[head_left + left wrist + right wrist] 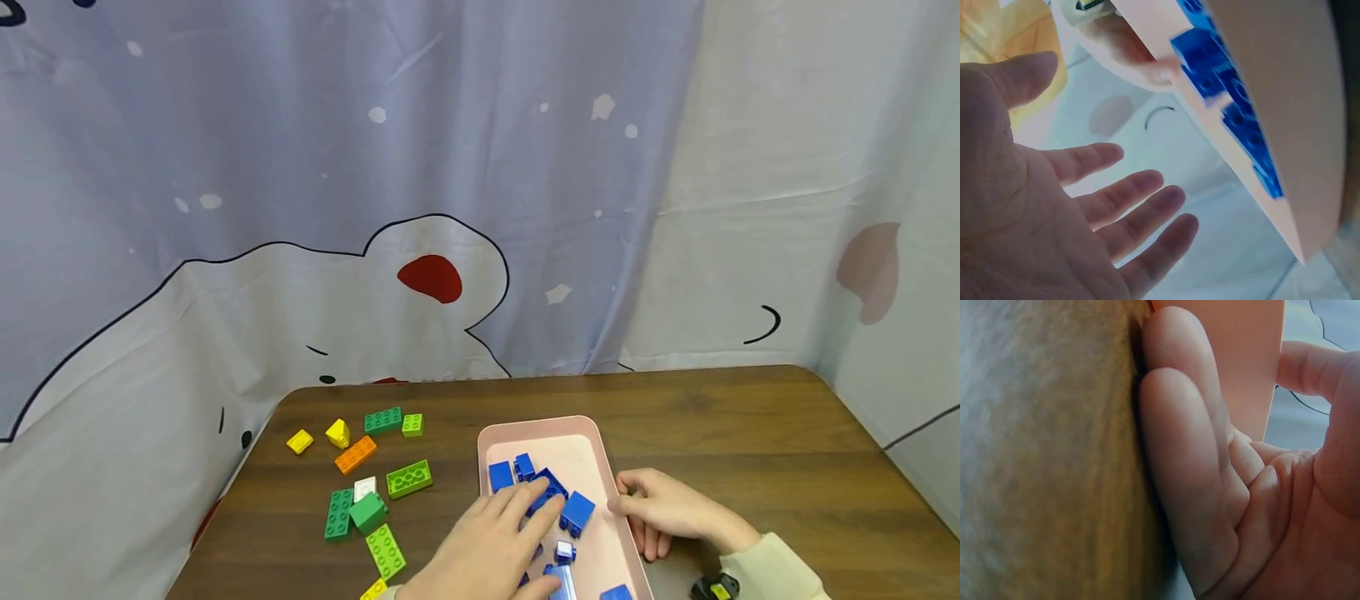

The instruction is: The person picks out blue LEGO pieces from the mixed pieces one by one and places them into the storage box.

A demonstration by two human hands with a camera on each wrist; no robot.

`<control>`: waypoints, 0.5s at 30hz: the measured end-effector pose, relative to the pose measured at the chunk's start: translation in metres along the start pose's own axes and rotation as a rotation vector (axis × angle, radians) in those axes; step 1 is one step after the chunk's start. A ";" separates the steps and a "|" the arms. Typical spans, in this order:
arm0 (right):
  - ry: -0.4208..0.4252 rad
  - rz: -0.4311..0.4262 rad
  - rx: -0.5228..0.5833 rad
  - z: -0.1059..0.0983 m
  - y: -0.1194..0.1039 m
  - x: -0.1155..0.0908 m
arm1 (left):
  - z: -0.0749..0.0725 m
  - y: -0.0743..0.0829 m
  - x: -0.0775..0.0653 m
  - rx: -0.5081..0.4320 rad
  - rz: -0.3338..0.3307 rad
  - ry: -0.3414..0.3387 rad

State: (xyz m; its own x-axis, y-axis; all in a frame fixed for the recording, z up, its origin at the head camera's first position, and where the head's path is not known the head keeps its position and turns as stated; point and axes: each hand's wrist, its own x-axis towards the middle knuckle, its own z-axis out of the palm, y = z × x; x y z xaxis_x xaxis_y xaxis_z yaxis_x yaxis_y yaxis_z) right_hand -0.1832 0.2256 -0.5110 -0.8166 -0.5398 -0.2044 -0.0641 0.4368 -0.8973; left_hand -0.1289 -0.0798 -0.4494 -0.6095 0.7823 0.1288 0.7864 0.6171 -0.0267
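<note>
A pink tray (pixel 540 427) holds several blue building bricks (pixel 577 512), one of them with a white face. Over the tray's near left side is my left hand (pixel 491 533), palm down with spread fingers, covering some of the bricks. In the left wrist view its fingers (pixel 1129 187) are apart and hold nothing, beside the tray's wall (pixel 1285 94). My right hand (pixel 667 508) grips the tray's right edge. Its thumb (pixel 1310 367) lies on the rim, and its curled fingers (pixel 1179 456) are low against the tabletop outside the wall.
Left of the tray, loose bricks lie on the brown wooden table (pixel 712 425): dark green (pixel 339 514), light green (pixel 386 550), orange (pixel 356 455), yellow (pixel 300 442) and white (pixel 364 488). A printed curtain (pixel 450 167) hangs behind the table. A black device (pixel 714 587) is at the right wrist.
</note>
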 end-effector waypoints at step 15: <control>0.003 -0.022 -0.008 -0.001 -0.006 -0.004 | 0.006 -0.059 -0.035 -0.079 -0.350 0.067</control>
State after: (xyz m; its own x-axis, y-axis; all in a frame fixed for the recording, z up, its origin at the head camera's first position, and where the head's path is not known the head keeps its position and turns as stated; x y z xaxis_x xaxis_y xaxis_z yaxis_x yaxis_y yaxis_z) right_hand -0.1805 0.2259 -0.5044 -0.8166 -0.5471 -0.1837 -0.0868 0.4310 -0.8982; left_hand -0.1550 -0.1433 -0.4583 -0.8371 0.5161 0.1816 0.5384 0.8359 0.1064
